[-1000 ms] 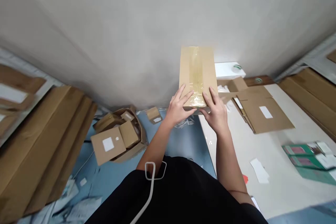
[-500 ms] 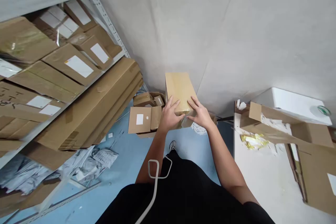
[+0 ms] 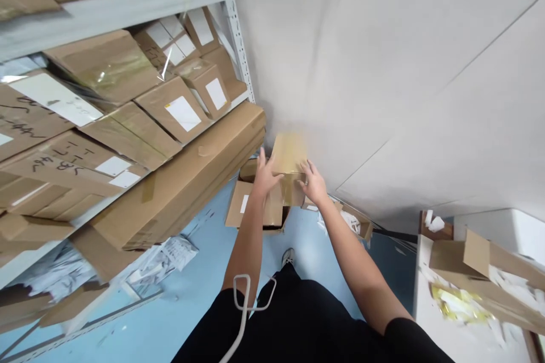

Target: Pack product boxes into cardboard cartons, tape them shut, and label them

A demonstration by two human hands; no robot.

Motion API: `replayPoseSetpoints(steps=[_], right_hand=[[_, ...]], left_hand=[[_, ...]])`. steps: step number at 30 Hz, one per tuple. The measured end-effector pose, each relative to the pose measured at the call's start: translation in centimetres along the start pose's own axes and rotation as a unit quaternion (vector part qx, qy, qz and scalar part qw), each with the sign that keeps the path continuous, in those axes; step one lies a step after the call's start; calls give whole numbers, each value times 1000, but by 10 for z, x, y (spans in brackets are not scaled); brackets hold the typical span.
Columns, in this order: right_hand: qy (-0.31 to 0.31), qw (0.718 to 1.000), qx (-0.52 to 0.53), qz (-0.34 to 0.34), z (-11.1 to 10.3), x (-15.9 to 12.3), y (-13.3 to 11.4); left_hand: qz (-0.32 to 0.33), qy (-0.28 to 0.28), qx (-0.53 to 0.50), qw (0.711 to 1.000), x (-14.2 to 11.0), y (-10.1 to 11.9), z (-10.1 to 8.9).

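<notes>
Near the middle of the clock face, a taped cardboard box point(image 3: 290, 153) stands between the person's two hands, its top blurred. At the box's nine o'clock, the left hand point(image 3: 264, 177) is spread, fingers upward and thumb toward the near edge. At its three to four o'clock, the right hand point(image 3: 315, 182) has bent, parted fingers by the side; whether they press on it, I cannot tell. Boxes with a white label point(image 3: 244, 203) sit just beside it, at eight o'clock; whether it rests on them is unclear. A shoe point(image 3: 288, 257) shows at six o'clock, a loaded rack point(image 3: 140, 8) at ten and a white bench point(image 3: 430, 323) at four.
</notes>
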State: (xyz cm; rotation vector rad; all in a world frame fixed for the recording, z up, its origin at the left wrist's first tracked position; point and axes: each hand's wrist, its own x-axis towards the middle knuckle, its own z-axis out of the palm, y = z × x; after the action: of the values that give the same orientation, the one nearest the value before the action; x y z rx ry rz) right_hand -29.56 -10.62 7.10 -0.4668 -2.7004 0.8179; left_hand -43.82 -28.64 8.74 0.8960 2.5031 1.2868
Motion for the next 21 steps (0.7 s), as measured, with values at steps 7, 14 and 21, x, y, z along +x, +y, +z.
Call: replayPoseSetpoints(steps=[7, 14, 21], right_hand=[[37, 996, 67, -44, 15, 30, -10], [68, 993, 80, -48, 2, 23, -11], [114, 992, 51, -26, -35, -5, -4]], left_hand=[[0, 94, 6, 996, 15, -19, -32], [9, 90, 1, 996, 10, -7, -28], [69, 82, 8, 994, 11, 32, -9]])
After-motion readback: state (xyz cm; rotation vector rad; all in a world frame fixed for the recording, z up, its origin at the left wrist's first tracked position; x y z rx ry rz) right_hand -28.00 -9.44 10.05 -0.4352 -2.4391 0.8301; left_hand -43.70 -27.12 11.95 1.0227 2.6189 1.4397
